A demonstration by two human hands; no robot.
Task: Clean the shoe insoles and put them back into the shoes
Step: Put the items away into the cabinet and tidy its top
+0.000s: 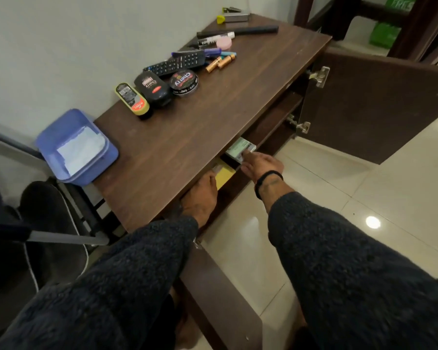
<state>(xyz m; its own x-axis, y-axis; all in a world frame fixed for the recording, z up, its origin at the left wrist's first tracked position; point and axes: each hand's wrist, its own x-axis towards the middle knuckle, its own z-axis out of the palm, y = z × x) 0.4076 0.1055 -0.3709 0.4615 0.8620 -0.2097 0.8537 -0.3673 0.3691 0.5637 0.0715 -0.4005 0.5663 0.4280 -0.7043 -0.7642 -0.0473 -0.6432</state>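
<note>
No shoe or insole is in view. Both my hands reach into the open cabinet [271, 122] under its brown wooden top [213, 117]. My left hand [202, 195] goes in beneath the top's front edge beside a yellow item [225, 174]; its fingertips are hidden there. My right hand [261, 165], with a black band on the wrist, touches the near end of a white and green box [239, 149] on the shelf with its fingers stretched out.
On the top lie two shoe polish bottles [147, 97], a polish tin [183, 82], a remote [177, 63], batteries, markers. A blue tub [76, 147] holding a white cloth sits at the left end. The cabinet door [377, 107] stands open right; another door [220, 294] opens near my legs.
</note>
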